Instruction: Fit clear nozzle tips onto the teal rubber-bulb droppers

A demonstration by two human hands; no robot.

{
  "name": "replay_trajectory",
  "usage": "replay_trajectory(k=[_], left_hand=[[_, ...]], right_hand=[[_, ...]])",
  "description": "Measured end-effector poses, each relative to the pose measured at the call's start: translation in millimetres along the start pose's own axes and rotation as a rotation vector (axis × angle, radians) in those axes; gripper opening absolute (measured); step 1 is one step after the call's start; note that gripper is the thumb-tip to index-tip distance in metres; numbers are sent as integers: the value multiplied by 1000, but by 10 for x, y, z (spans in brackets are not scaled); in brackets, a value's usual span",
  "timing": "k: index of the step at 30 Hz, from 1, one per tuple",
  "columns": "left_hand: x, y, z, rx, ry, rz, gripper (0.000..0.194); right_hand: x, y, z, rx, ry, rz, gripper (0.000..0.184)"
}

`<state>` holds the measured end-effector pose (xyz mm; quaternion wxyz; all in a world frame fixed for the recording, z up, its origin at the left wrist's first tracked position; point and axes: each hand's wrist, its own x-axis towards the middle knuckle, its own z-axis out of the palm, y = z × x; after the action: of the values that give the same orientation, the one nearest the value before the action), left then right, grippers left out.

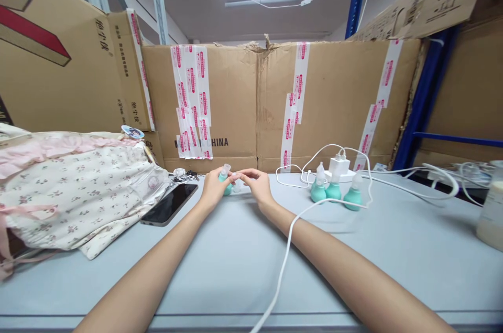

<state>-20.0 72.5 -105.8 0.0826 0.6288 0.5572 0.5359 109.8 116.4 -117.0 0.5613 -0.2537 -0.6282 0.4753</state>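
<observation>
My left hand (214, 186) is closed around a small teal squeeze bulb with a clear tip (225, 176), held just above the grey table (236, 259). Beside it, my right hand (256, 182) pinches a small clear piece (237, 180) next to that bulb's tip. What the piece is I cannot make out. Three more teal bulbs with clear tips (334, 189) stand upright to the right of my hands.
A black phone (170, 204) lies left of my hands, next to a floral cloth bag (74, 191). A white charger (339, 165) and white cables (288, 238) cross the table; one runs over my right forearm. Taped cardboard (255, 107) walls the back. A pale container (491, 207) stands far right.
</observation>
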Motion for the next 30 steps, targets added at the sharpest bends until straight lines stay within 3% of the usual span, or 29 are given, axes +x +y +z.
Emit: replay_trajectory(k=[5, 10, 18, 20, 22, 26, 30], left_hand=[[-2, 5, -14, 87, -9, 41, 33], [-4, -5, -53, 257, -15, 96, 34], [18, -30, -56, 261, 47, 103, 36], [41, -55, -90, 209, 98, 58, 34], [69, -89, -137, 224, 165, 21, 33], [106, -156, -212, 283, 240, -5, 25], [110, -189, -218, 255, 243, -24, 23]], right_hand=[[54, 87, -24, 32, 2, 34, 35], [16, -4, -43, 21, -73, 191, 34], [107, -69, -67, 83, 13, 185, 33], [147, -61, -132, -56, 65, 112, 27], [157, -50, -205, -339, 106, -29, 19], [93, -5, -292, -869, 72, -326, 11], [16, 57, -278, -1070, -24, -392, 9]])
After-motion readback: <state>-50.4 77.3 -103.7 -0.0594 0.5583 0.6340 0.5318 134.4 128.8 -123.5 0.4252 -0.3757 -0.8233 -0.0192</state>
